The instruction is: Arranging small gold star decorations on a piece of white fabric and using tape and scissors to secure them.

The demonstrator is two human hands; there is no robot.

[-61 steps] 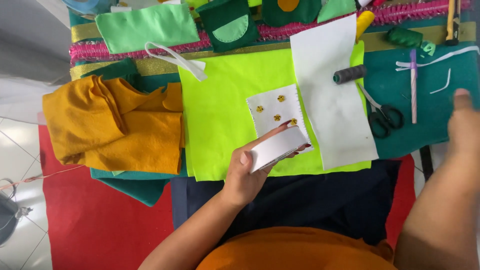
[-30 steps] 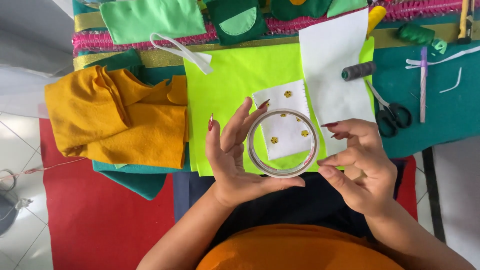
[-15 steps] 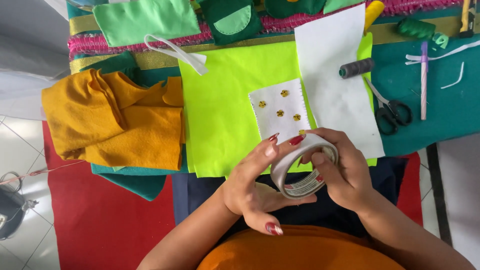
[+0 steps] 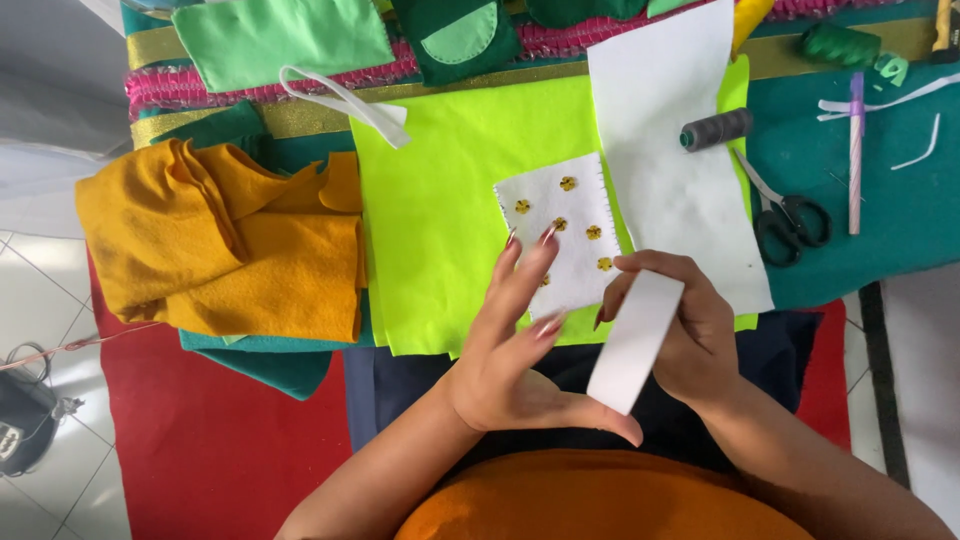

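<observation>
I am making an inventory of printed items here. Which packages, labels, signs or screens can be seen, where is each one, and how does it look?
None in view: no package, label, sign or screen.
Nearest to one: a white tape roll, plain and seen edge-on, held in the right hand with the left hand beside it.

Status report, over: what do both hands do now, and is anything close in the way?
Right hand grips white tape roll, seen edge-on. Left hand open, thumb at roll's lower end. White beaded patch lies just behind fingers, on lime felt.
</observation>
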